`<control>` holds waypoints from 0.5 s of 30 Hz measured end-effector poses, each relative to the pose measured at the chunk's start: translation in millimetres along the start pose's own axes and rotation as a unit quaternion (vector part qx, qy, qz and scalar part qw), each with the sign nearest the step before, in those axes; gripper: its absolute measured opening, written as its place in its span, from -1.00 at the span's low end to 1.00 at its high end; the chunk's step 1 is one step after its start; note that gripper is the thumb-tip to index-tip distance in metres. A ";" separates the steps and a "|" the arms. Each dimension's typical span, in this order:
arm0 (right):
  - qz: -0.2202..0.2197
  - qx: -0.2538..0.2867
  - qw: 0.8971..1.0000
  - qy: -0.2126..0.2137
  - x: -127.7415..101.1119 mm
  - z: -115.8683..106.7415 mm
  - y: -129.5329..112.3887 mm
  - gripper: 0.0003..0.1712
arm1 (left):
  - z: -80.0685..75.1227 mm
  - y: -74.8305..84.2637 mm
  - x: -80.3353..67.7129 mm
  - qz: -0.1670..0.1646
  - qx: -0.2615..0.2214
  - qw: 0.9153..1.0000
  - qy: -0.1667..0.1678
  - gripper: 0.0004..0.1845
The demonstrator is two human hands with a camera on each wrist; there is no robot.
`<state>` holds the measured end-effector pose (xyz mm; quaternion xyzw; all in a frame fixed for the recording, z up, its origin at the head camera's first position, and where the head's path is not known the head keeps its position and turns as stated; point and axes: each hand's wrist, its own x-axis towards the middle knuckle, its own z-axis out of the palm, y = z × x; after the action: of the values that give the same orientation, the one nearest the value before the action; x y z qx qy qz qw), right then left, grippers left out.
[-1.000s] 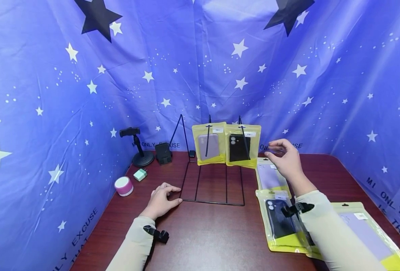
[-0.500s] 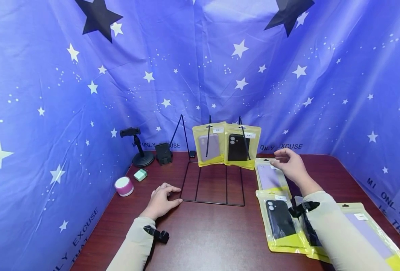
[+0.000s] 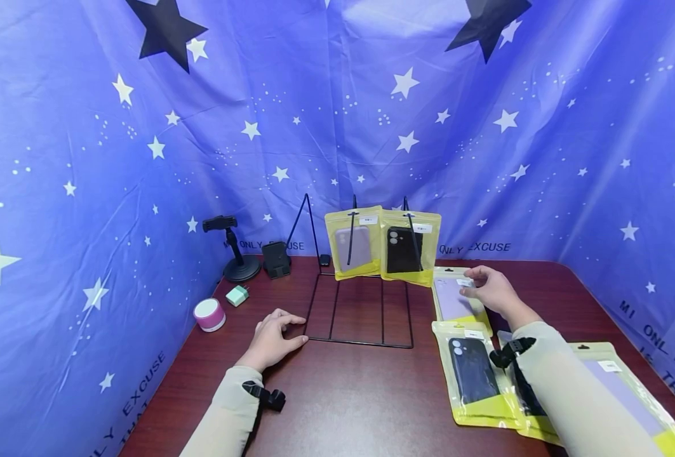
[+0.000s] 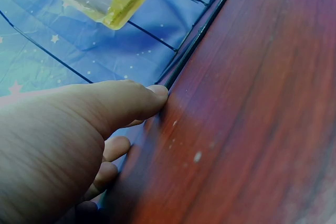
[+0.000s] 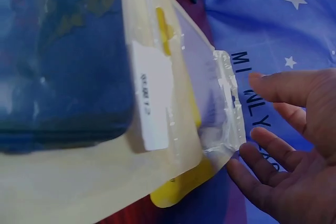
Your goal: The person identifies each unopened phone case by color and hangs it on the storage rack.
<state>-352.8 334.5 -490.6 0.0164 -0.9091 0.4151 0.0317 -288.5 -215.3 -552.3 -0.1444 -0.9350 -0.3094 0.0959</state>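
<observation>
My left hand [image 3: 271, 336] rests at the front left corner of a black wire display rack [image 3: 360, 343], thumb and index finger touching its rods. In the left wrist view, the thumb [image 4: 131, 100] presses the rod's corner. Two yellow-edged bags hang on the rack's hooks: one with a purple phone case [image 3: 353, 247], one with a black phone case [image 3: 404, 249]. My right hand [image 3: 493, 291] is over the upper end of a bagged purple phone case [image 3: 451, 298] lying right of the rack. In the right wrist view, its fingers [image 5: 262, 150] are spread beside that bag's top edge, thumb apart.
A bagged black phone case [image 3: 474, 368] lies in front of the purple one, with more bagged cases [image 3: 623, 393] under and beside the right forearm. At left stand a phone stand [image 3: 237, 254], a black holder [image 3: 276, 258], a mint charger plug [image 3: 237, 294] and a pink-and-white round object [image 3: 209, 314].
My right hand has moved away from the hanging black case, right and down to the bagged purple case on the table. The hanging bags swing slightly. My left hand stays put.
</observation>
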 end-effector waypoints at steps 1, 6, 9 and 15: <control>0.001 -0.002 1.000 0.000 0.6 0.7 1.0 -0.43 | 0.1 0.0 -0.1 0.001 -0.001 1.000 0.001 -0.61; 0.010 -0.020 1.000 -0.005 3.2 4.9 4.2 -0.44 | 0.6 -0.2 -0.3 0.002 -0.002 1.000 0.004 -0.61; 0.016 -0.033 0.999 -0.009 4.4 6.9 5.5 -0.41 | 0.9 -0.6 0.0 0.002 -0.001 1.000 0.004 -0.61; 0.025 -0.040 0.999 -0.009 4.6 8.0 7.7 -0.39 | 0.3 0.4 -0.3 0.006 -0.005 1.000 0.006 -0.60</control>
<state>-358.2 333.5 -501.3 -0.0037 -0.9253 0.3789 0.0136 -288.1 -214.9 -552.4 -0.1482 -0.9321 -0.3141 0.1024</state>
